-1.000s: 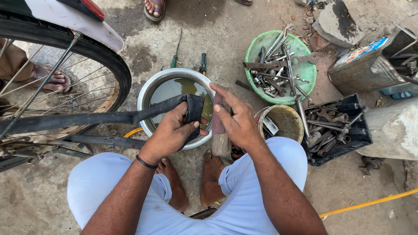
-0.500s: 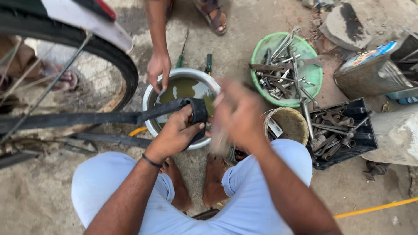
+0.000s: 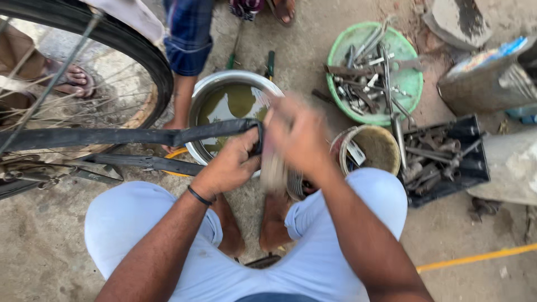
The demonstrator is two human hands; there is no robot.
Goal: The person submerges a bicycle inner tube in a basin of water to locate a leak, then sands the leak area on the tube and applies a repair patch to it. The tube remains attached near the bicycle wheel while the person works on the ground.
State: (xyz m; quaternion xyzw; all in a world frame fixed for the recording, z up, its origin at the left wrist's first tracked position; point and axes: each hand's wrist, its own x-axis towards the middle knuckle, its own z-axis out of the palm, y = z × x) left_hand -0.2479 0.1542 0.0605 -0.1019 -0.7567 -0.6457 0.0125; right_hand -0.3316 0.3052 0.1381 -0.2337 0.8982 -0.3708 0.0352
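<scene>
Left hand (image 3: 232,165) gripping black inner tube (image 3: 134,136), fingers clamped round it above metal basin (image 3: 208,89) of murky water. Right hand (image 3: 299,140) blurring beside tube, holding blurred object; grip unclear.

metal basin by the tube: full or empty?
Partly full. The metal basin holds murky greenish water that reflects light; the black inner tube crosses over its near side.

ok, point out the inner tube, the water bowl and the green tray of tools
inner tube (image 3: 128,136), head view, flat black stretch left of the left hand
water bowl (image 3: 221,78), head view, far metal rim
green tray (image 3: 413,84), head view, bare right side
</scene>
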